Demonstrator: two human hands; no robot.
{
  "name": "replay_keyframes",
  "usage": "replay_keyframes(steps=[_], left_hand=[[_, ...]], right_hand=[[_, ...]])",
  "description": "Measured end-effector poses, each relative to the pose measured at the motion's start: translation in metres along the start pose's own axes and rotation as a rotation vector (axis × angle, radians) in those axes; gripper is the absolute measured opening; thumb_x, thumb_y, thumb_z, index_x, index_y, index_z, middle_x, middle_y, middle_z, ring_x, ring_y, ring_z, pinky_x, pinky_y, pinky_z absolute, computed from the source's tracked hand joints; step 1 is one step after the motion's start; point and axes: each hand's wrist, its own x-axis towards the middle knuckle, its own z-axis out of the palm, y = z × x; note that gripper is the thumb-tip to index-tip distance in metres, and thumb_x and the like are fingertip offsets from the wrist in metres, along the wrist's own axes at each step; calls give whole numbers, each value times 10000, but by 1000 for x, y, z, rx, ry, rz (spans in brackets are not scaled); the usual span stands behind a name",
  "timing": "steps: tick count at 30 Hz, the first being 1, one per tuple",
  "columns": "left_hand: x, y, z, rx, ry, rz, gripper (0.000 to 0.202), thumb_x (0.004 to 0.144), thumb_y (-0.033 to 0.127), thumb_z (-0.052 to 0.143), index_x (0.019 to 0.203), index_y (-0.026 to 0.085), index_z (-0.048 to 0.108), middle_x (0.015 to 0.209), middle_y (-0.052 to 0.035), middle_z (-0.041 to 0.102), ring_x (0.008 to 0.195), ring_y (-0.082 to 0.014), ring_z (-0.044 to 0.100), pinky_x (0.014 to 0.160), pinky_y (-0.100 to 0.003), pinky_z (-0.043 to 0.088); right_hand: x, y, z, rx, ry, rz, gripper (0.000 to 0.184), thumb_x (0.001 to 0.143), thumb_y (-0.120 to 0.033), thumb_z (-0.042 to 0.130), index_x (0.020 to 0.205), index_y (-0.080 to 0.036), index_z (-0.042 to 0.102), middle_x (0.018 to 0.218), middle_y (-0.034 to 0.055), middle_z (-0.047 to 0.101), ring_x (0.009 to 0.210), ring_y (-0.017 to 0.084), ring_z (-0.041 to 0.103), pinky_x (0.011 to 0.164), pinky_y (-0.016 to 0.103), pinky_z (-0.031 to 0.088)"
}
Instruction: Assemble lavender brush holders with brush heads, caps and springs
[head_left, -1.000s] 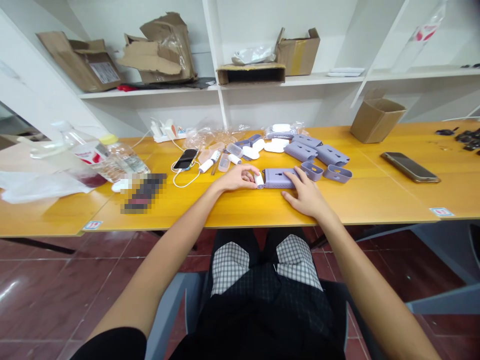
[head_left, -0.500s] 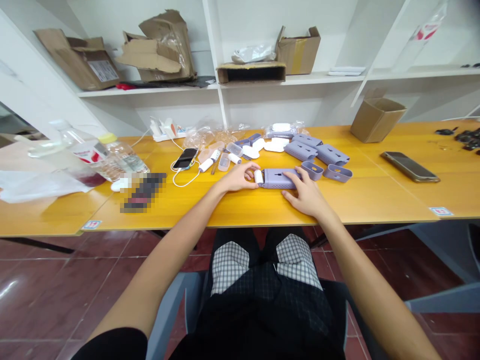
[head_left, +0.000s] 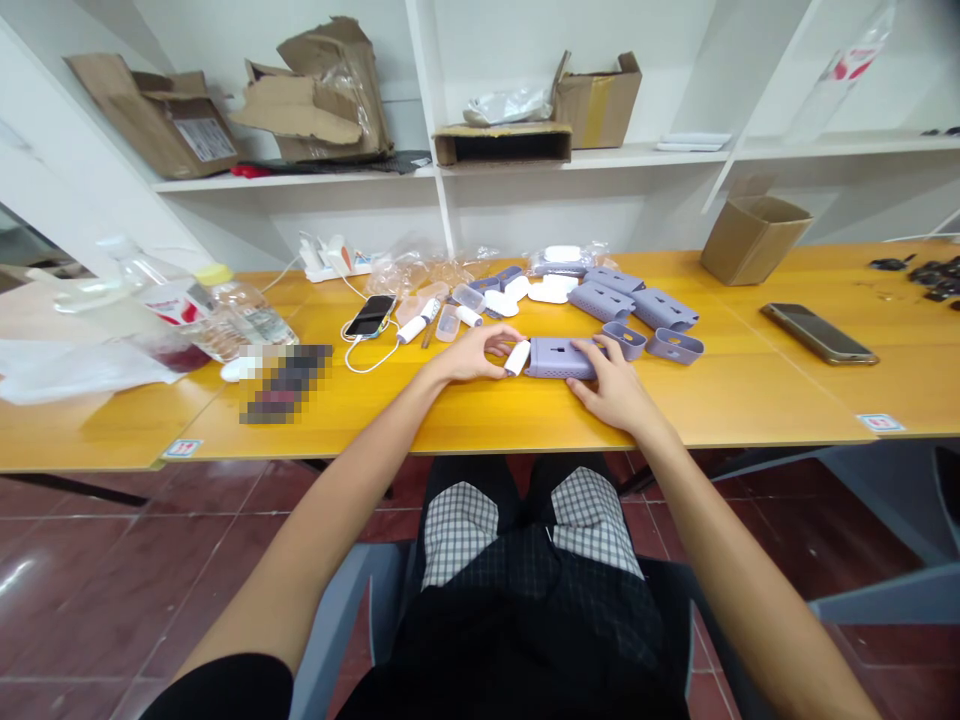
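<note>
- No word, brand or number can be read clearly.
- White label (head_left: pixel 204 140) on a cardboard box (head_left: pixel 142 125), on the shelf (head_left: pixel 330 176) beyond and left of the left hand (head_left: pixel 480 355): dark print, too small to read.
- Red-and-white label (head_left: pixel 180 304) on a plastic bottle (head_left: pixel 135 264), on the desk (head_left: pixel 375 420) left of the left hand: lettering blurred.
- Red-marked label (head_left: pixel 853 65) on a clear bottle (head_left: pixel 816 108), beyond and right of the right hand (head_left: pixel 619 390): illegible.
- Blue-bordered stickers along the desk's front edge, one (head_left: pixel 183 448) left and one (head_left: pixel 881 423) right of both hands: red marks, unreadable.
</note>
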Motion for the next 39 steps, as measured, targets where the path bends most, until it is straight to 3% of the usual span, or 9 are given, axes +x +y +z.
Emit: replay_keyframes(steps=[7,12,15,19,24,30,39], left_hand=[[0,3,-2,48,-13,-43,662,686,60,823,1307,225,666,1264,-124,771,1140,-255,753,1047,-495,571],[0,0,-4,-11,-22,-65,759,672,66,827,1383,245,629,1470,-158,679,1209,-256,723,1067,-485,550],[0,-2,-4,12,-20,-67,784,681,75,825,1419,251,628,1466,-162,680,1205,-263,723,1058,-492,554],[1,-3,-3,90,2,-62,702,703,103,823,1383,214,688,1257,-128,767,1132,-260,740,1047,-500,561],[3,-3,-3,135,24,-19,579,713,134,826,1283,204,760,1434,-150,681,1127,-239,722,1019,-460,577],[2,-3,-2,133,22,-21,576,707,137,853,1272,209,768,1442,-152,681,1132,-234,723,1020,-451,574],[3,-9,-3,108,36,-80,609,688,169,901,1277,178,749,1130,-114,798,1028,-230,752,1018,-466,575]], right_hand=[[2,5,0,12,-16,-28,623,986,-448,569,1573,-249,499,1621,196,436,1503,439,484,1211,666,448],[3,5,-1,14,-37,-27,581,1002,-396,541,1561,-241,510,1659,192,420,1526,428,470,1219,652,441],[3,6,-2,21,-38,-24,563,1003,-368,534,1551,-243,521,1678,192,410,1535,431,461,1215,664,439],[2,6,-1,29,-34,-21,554,1000,-359,538,1544,-251,531,1686,183,412,1534,434,465,1208,673,441],[2,5,-2,34,-33,-25,553,1001,-352,537,1548,-265,530,1699,163,409,1543,428,457,1224,675,424],[2,5,-2,24,-32,-30,558,1000,-358,538,1550,-259,527,1695,168,406,1538,433,459,1223,680,426],[1,4,-2,3,-31,-37,580,988,-437,577,1536,-251,537,1607,189,452,1499,424,493,1205,664,455]])
